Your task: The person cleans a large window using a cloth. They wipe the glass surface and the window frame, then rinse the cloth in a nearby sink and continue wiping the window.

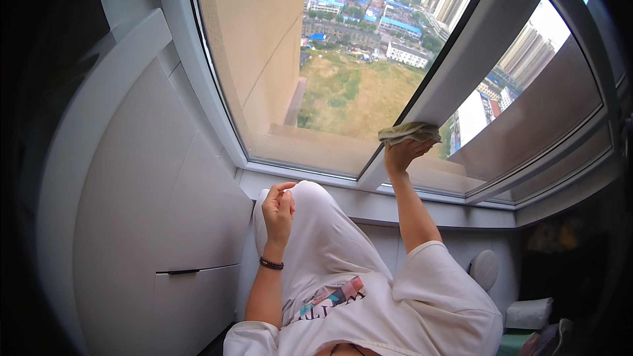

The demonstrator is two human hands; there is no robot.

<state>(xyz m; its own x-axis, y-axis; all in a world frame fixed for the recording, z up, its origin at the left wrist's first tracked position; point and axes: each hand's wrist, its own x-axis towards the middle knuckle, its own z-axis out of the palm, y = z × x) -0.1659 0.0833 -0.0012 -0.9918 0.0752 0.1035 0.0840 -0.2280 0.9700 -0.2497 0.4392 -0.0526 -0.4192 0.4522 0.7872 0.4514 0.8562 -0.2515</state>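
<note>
My right hand (404, 154) grips a folded greenish-grey cloth (409, 132) and presses it against the light-coloured upright frame bar (440, 74) between two window panes. The cloth spans the bar near its lower end and hides part of the black seal beside it. My left hand (278, 210) has curled fingers and rests by my raised knee (309, 193), with nothing seen in it. A dark beaded bracelet (271, 263) circles my left wrist.
A large window pane (346, 84) looks out from high up over a field and buildings. At left stands a pale cabinet (198, 217) with a dark handle slot. The window sill (376, 202) runs before my knees. A round pale cushioned object (483, 270) and a white packet (528, 313) lie at lower right.
</note>
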